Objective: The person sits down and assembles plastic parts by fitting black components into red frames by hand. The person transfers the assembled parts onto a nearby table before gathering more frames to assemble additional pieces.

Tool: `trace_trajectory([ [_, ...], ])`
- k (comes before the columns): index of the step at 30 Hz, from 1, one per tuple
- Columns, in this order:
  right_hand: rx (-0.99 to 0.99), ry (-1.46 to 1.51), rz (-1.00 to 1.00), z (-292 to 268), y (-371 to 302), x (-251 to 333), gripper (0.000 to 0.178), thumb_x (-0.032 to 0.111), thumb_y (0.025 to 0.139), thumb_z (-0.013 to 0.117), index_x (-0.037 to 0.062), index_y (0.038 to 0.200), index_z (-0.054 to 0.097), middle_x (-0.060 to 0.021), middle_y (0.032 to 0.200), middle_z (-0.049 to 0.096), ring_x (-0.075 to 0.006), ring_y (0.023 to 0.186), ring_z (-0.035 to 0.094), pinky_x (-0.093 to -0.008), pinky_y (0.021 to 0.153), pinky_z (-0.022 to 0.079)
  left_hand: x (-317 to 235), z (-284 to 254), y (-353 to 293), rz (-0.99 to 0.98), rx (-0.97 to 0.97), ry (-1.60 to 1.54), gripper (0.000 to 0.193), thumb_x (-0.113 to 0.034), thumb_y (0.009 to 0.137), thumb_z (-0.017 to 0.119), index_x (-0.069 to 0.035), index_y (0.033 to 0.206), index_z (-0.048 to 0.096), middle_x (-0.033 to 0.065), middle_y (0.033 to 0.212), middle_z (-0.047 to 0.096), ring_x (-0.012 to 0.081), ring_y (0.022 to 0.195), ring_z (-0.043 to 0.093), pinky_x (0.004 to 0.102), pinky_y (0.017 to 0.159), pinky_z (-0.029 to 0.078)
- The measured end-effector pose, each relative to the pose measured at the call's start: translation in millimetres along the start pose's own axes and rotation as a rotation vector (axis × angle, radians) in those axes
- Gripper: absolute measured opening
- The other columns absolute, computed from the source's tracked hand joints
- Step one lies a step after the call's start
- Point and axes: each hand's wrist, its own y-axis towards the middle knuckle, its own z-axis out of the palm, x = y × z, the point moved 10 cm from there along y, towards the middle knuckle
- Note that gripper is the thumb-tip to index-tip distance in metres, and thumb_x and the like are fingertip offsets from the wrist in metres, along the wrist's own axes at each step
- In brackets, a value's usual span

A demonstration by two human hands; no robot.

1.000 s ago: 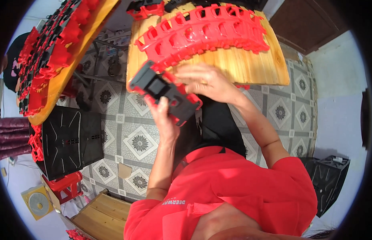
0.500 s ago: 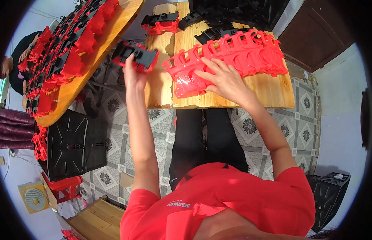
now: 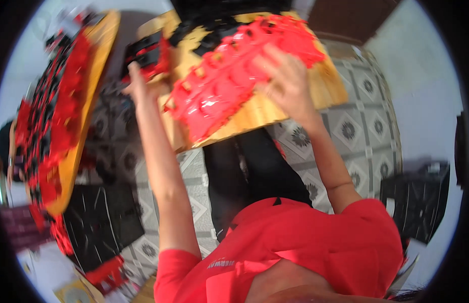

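Observation:
My left hand [image 3: 138, 88] is at the left end of the table, against the lower edge of a black-and-red plastic part [image 3: 146, 55]. Motion blurs its fingers, so I cannot tell whether it grips that part. My right hand [image 3: 287, 83], fingers spread and holding nothing, hovers over the near side of a long red plastic piece [image 3: 229, 76] with rows of openings. That red piece lies slanted across the wooden table [image 3: 267, 113]. Whether the right fingertips touch it is too smeared to see.
Black parts [image 3: 214, 43] lie in a heap behind the red piece, before a dark box [image 3: 229, 6]. On the left, a second wooden table [image 3: 90, 96] carries rows of red-and-black parts [image 3: 55, 116]. Black crates [image 3: 105, 217] stand below it. Another person's arm shows far left.
The whole view has swung, shifting the table leftward in it. My left hand has carried the black-and-red part to the table's left end. My right hand has lifted off the red piece somewhat.

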Motion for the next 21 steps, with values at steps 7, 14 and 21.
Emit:
trace_trajectory([
  [7,-0.258,0.683,0.888,-8,-72,-235,0.032,0.027,0.094,0.061,0.0011,0.112,0.063,-0.0045,0.105,0.066,-0.0154,0.097,0.059,-0.0307,0.086,0.045,32,218,-255,1.105,0.785,1.129,0.064,-0.032,0.079,0.076,-0.006,0.132,0.052,0.0155,0.139,0.046,0.036,0.12,0.05,0.0449,0.103,0.038],
  [14,-0.028,0.912,1.014,17,-106,-200,0.027,0.025,0.095,0.06,-0.0006,0.101,0.067,0.0029,0.083,0.064,-0.0047,0.077,0.056,-0.0228,0.069,0.045,141,260,-301,1.368,0.853,1.56,0.064,-0.049,0.077,0.071,-0.023,0.133,0.054,0.0117,0.143,0.045,0.0367,0.121,0.049,0.0509,0.096,0.038],
  [21,-0.082,0.533,0.979,-58,-153,-233,0.022,0.019,0.095,0.061,-0.0018,0.098,0.067,0.0014,0.085,0.064,-0.0044,0.083,0.055,-0.0211,0.074,0.044,143,229,-312,1.388,0.936,1.57,0.064,-0.046,0.076,0.073,-0.019,0.132,0.055,0.0102,0.137,0.051,0.0302,0.12,0.051,0.0435,0.091,0.04],
])
